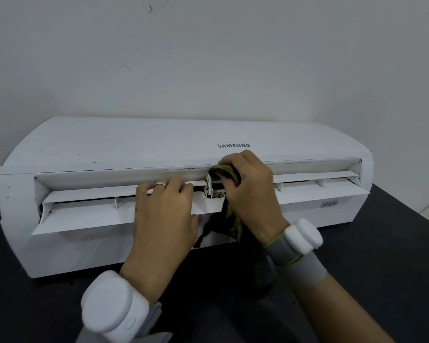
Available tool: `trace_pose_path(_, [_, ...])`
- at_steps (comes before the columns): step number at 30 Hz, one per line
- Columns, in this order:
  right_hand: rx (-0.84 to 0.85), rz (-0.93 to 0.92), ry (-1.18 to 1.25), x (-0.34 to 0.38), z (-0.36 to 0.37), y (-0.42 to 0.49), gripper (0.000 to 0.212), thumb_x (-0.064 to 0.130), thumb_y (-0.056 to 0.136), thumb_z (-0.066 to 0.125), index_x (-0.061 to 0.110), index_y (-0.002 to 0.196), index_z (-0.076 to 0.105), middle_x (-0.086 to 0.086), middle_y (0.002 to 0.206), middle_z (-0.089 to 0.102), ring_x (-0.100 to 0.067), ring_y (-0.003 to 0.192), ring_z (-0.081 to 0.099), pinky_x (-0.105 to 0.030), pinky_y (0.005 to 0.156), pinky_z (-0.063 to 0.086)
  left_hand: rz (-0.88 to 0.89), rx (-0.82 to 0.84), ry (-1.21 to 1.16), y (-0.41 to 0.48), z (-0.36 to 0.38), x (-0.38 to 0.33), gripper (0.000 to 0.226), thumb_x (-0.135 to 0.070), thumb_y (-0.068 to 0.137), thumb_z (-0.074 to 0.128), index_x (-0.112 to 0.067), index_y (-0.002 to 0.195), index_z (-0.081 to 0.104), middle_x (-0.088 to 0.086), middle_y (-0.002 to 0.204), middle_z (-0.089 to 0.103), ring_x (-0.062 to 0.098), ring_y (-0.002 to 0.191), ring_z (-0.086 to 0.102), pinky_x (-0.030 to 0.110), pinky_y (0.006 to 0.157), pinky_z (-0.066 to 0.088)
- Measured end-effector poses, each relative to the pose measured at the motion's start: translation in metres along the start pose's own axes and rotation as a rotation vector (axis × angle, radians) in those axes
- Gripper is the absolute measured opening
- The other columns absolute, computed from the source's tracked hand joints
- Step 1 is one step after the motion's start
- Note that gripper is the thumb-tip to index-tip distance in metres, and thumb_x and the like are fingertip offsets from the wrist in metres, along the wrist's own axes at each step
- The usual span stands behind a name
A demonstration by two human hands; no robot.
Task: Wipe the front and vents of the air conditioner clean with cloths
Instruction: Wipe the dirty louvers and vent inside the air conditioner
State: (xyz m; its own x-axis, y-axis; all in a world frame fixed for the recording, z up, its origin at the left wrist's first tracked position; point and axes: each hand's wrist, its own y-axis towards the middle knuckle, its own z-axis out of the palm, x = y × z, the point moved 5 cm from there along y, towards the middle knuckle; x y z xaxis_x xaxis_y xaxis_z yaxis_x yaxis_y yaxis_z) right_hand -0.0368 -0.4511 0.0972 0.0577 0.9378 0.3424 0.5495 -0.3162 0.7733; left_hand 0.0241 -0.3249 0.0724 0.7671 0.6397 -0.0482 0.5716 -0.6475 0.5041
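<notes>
Two hands at the vent of a white AC, one of them with a cloth.

The AC lay on a dark table against a pale wall, its front facing up and its vent facing the person. The left hand, a ring on one finger, lay over the long flap left of centre, with its fingers hooked over the flap's upper edge. The right hand was clenched round the dark green cloth and pressed it against the hinge at the middle of the vent, just under the brand lettering. The rest of the cloth hung down in front of the AC, between the two hands. Each wrist wore a grey band carrying a white block.
</notes>
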Motion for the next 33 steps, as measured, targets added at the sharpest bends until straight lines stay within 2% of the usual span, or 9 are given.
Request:
trace_pose_path(3, [-0.035, 0.029, 0.008, -0.002, 0.004, 0.005, 0.009, 0.001, 0.079, 0.068, 0.001, 0.087, 0.065, -0.013, 0.084, 0.058, -0.027, 0.071, 0.055, -0.028, 0.065, 0.042, -0.004, -0.010, -0.004, 0.000, 0.000, 0.001, 0.039, -0.018, 0.057, 0.082, -0.009, 0.093, 0.072, 0.006, 0.090, 0.067, 0.032, 0.079, 0.064, 0.042, 0.084, 0.039])
trace_pose_path(7, [0.011, 0.045, -0.109, -0.021, 0.002, -0.001, 0.011, -0.002, 0.075, 0.066, -0.001, 0.083, 0.059, -0.015, 0.083, 0.053, -0.028, 0.067, 0.051, -0.032, 0.059, 0.041, -0.005, -0.017, -0.017, -0.001, 0.001, 0.002, 0.038, -0.018, 0.057, 0.083, -0.010, 0.093, 0.072, 0.005, 0.092, 0.067, 0.031, 0.078, 0.064, 0.042, 0.085, 0.039])
trace_pose_path(11, [-0.038, 0.171, -0.198, -0.067, -0.027, -0.011, 0.010, -0.003, 0.076, 0.066, -0.001, 0.082, 0.058, -0.015, 0.079, 0.056, -0.028, 0.068, 0.052, -0.022, 0.061, 0.029, 0.006, -0.024, -0.002, -0.001, 0.002, -0.001, 0.041, -0.019, 0.054, 0.088, -0.010, 0.090, 0.071, 0.006, 0.088, 0.066, 0.031, 0.074, 0.063, 0.042, 0.083, 0.041])
trace_pose_path(16, [-0.123, 0.317, -0.268, -0.108, -0.058, -0.012, 0.008, 0.004, 0.082, 0.065, 0.002, 0.089, 0.062, -0.016, 0.085, 0.061, -0.032, 0.078, 0.056, -0.024, 0.068, 0.034, -0.006, -0.036, -0.003, 0.000, 0.003, 0.001, 0.042, -0.020, 0.056, 0.087, -0.009, 0.094, 0.072, 0.006, 0.091, 0.067, 0.032, 0.076, 0.064, 0.039, 0.082, 0.028])
trace_pose_path(21, [-0.107, 0.226, -0.118, -0.069, -0.036, -0.002, 0.013, 0.002, 0.075, 0.070, 0.001, 0.085, 0.062, -0.015, 0.085, 0.060, -0.030, 0.077, 0.056, -0.027, 0.071, 0.038, 0.012, -0.057, -0.018, 0.001, 0.003, 0.000, 0.046, -0.016, 0.050, 0.090, -0.007, 0.091, 0.072, 0.007, 0.088, 0.067, 0.033, 0.072, 0.065, 0.044, 0.081, 0.041])
trace_pose_path(26, [-0.027, 0.077, 0.023, -0.013, 0.010, 0.003, 0.012, 0.002, 0.076, 0.069, 0.000, 0.085, 0.062, -0.015, 0.084, 0.058, -0.028, 0.073, 0.054, -0.028, 0.066, 0.040, 0.022, -0.068, -0.017, 0.000, 0.003, 0.001, 0.051, -0.014, 0.049, 0.089, -0.006, 0.096, 0.073, 0.008, 0.090, 0.068, 0.034, 0.073, 0.066, 0.045, 0.080, 0.043])
trace_pose_path(29, [-0.026, 0.101, 0.050, -0.013, 0.011, 0.006, 0.010, 0.004, 0.077, 0.069, 0.002, 0.085, 0.063, -0.013, 0.083, 0.057, -0.025, 0.072, 0.053, -0.026, 0.064, 0.040, 0.029, -0.061, -0.022, 0.000, 0.004, 0.002, 0.050, -0.012, 0.050, 0.088, -0.006, 0.097, 0.073, 0.008, 0.091, 0.069, 0.034, 0.072, 0.066, 0.046, 0.080, 0.043])
trace_pose_path(33, [-0.023, 0.155, -0.008, -0.038, -0.008, 0.007, 0.010, 0.005, 0.075, 0.070, 0.005, 0.082, 0.062, -0.010, 0.079, 0.057, -0.019, 0.068, 0.049, -0.018, 0.061, 0.032, 0.021, -0.050, -0.030, 0.001, 0.005, 0.001, 0.049, -0.012, 0.051, 0.088, -0.007, 0.098, 0.073, 0.007, 0.092, 0.069, 0.033, 0.071, 0.065, 0.044, 0.081, 0.041])
